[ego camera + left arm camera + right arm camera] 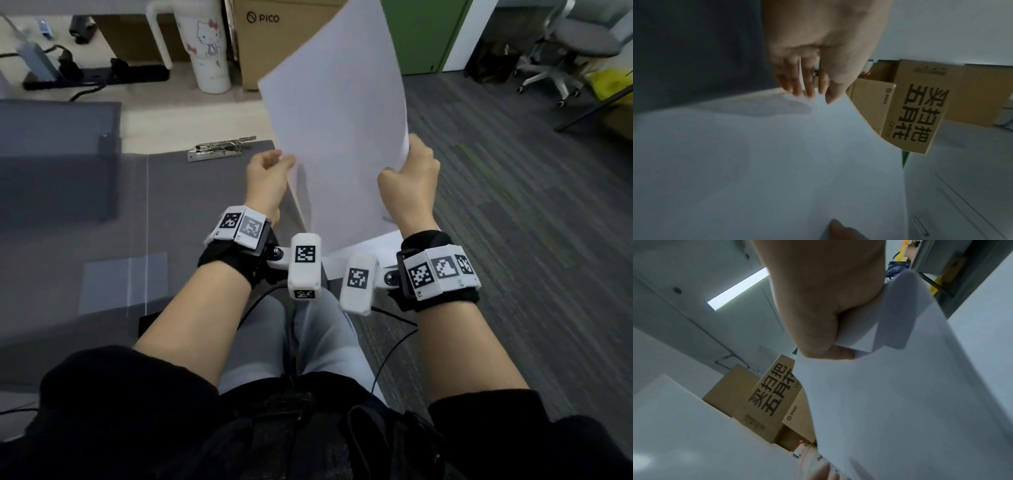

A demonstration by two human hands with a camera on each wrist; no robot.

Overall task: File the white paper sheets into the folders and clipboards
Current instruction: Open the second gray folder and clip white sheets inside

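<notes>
I'm holding the sheets (337, 113) up in the air in front of me, out past the right edge of the bench (191, 192), their long axis running up and away from my grip. My right hand (409, 185) is clamping the lower right edge, thumb and curled fingers pinching the paper; the right wrist view is showing the stack buckling at that pinch. My left hand (269, 181) is sitting at the lower left edge, loosely curled, and from the left wrist view its fingertips (809, 91) are only meeting the edge, so I'm reading that grip as slack rather than pinching.

The clipboard (202, 205) is lying flat on the bench, down and to the left of the paper, its metal clip (221, 149) at the far edge. So the sheets are needing to swing left and down, top edge going toward that clip. My left hand is the nearer one to the clip, so I'm judging it free to lift it while the right carries. Both forearms are reaching forward, wrists cocked up.
</notes>
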